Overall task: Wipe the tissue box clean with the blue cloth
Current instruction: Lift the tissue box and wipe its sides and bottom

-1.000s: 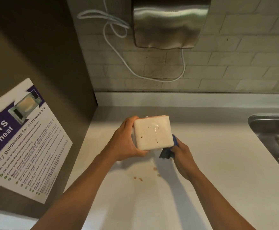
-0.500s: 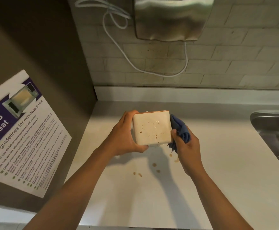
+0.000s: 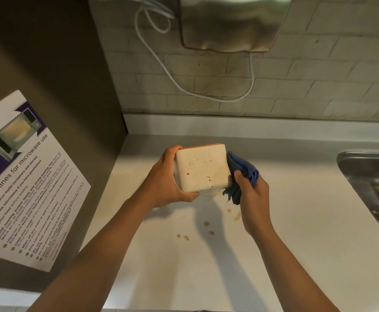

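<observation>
L hand (image 3: pixel 166 176) grip closed round tissue box (image 3: pixel 203 168), held above worktop (image 3: pixel 296 221). R hand (image 3: pixel 252 197) clutches blue cloth (image 3: pixel 243 171) at box's 3 o'clock. Risk: wet spots on facing side smear or drip w/ a loose wipe.

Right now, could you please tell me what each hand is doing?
Left hand: closed around the tissue box, holding it up.
Right hand: closed on the blue cloth, beside the box's right side.

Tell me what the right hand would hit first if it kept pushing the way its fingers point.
Probably the tissue box: the right hand presses the blue cloth toward its right side, though depth is unclear here.
</observation>
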The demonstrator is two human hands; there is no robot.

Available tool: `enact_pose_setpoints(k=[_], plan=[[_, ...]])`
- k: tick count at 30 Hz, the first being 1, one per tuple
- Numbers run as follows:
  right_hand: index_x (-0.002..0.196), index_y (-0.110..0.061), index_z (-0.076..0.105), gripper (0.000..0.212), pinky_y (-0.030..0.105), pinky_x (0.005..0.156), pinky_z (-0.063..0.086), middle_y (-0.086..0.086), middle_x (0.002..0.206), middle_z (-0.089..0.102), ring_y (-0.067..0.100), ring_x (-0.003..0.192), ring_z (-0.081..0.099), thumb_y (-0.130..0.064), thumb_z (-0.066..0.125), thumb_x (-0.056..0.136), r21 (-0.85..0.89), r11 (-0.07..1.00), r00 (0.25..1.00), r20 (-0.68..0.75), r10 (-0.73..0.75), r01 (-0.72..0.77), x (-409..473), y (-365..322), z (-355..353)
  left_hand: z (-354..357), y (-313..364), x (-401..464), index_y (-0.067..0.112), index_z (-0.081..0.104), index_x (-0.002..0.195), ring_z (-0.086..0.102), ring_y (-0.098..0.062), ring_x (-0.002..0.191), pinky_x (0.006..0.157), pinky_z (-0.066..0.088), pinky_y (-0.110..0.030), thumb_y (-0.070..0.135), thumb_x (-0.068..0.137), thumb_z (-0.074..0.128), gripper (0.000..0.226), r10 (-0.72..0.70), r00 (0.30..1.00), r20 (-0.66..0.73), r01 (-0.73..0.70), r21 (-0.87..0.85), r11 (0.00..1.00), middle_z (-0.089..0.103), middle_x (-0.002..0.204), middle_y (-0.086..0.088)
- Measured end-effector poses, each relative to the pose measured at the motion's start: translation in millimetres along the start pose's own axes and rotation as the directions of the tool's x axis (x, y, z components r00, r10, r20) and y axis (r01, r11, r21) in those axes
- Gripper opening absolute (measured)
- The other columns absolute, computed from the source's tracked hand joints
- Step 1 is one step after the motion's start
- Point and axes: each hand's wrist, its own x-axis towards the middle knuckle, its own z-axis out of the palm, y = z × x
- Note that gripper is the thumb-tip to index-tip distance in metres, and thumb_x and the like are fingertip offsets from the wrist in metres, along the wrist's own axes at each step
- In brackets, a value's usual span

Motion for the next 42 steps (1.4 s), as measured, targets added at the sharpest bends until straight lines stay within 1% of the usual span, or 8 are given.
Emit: enact_pose_setpoints(k=[3,7,13,17,25,29,39,42], plan=[[0.112,-0.044,0.064,0.035,0.027,0.055,0.043,0.013,0.079,0.062,0.018,0.065,0.052,-0.015,0.048,0.1,0.003,1.0,1.0,0.015,-0.026,0.026,0,2,0,-2,-2,1,0.038,0.025,0.138,0.046,-0.002,0.117,0.088,0.041,-0.013,0.046,0.054,0.096,0.11,-0.002,1.0,-0.003,0.002,-0.011,1.0,0.042,0.132,0.016],[0.098,-0.016,0.066,0.02,0.036,0.059,0.041,0.015,0.066,0.064,0.021,0.059,0.055,-0.013,0.047,0.098,0.048,0.989,0.989,-0.04,0.143,-0.141,4,17,-10,6,0,0,0.034,0.026,0.14,0.046,-0.003,0.118,0.094,0.045,-0.023,0.046,0.053,0.096,0.112,0.021,1.0,-0.017,-0.021,-0.012,1.0,0.042,0.134,0.014],[0.121,-0.025,0.067,0.039,0.026,0.075,0.049,0.002,0.11,0.068,0.015,0.093,0.062,-0.017,0.047,0.088,-0.166,0.982,0.995,0.034,-0.09,0.094,2,-9,-6,9,-1,6,0.035,0.025,0.14,0.045,-0.002,0.118,0.095,0.047,-0.024,0.05,0.053,0.095,0.113,0.025,0.999,-0.036,-0.026,-0.016,1.0,0.039,0.132,0.018],[0.137,-0.015,0.053,0.053,0.018,0.107,0.035,-0.001,0.144,0.047,0.013,0.137,0.038,-0.013,0.045,0.084,-0.523,0.763,0.924,0.171,-0.342,0.379,-16,-4,13,11,-5,8,0.033,0.024,0.143,0.049,-0.01,0.12,0.096,0.054,-0.036,0.059,0.053,0.089,0.114,0.034,0.999,-0.029,-0.034,-0.017,0.999,0.04,0.137,0.011],[0.135,-0.009,0.053,0.054,0.033,0.112,0.034,0.006,0.141,0.051,0.022,0.135,0.041,-0.012,0.043,0.081,-0.639,0.698,0.923,0.051,-0.38,0.323,-2,0,6,14,-5,10,0.039,0.023,0.14,0.048,-0.009,0.121,0.093,0.048,-0.023,0.054,0.054,0.092,0.111,0.02,0.998,-0.052,-0.024,-0.066,0.998,0.041,0.138,0.012],[0.135,-0.007,0.054,0.058,0.015,0.113,0.023,0.007,0.142,0.05,0.019,0.136,0.038,-0.019,0.039,0.081,-0.636,0.662,0.907,0.163,-0.387,0.397,-8,-6,36,13,-6,12,0.031,0.024,0.144,0.053,-0.014,0.118,0.093,0.053,-0.031,0.058,0.054,0.087,0.113,0.02,0.998,-0.052,-0.023,-0.051,0.998,0.044,0.139,0.004],[0.131,-0.005,0.058,0.058,0.035,0.11,0.035,0.01,0.139,0.052,0.026,0.134,0.043,-0.004,0.045,0.074,-0.677,0.653,0.915,0.079,-0.395,0.341,2,-5,30,17,-7,12,0.035,0.024,0.142,0.051,-0.012,0.117,0.092,0.055,-0.035,0.059,0.051,0.088,0.114,-0.011,0.997,-0.083,0.004,-0.075,0.997,0.042,0.138,0.009],[0.136,-0.006,0.053,0.058,0.039,0.112,0.033,0.008,0.144,0.047,0.023,0.139,0.035,-0.011,0.044,0.079,-0.648,0.63,0.894,0.199,-0.402,0.427,-9,-4,55,13,-8,13,0.036,0.024,0.142,0.052,-0.015,0.119,0.095,0.055,-0.037,0.063,0.051,0.086,0.114,-0.032,0.997,-0.071,0.025,-0.089,0.996,0.044,0.14,0.006]])
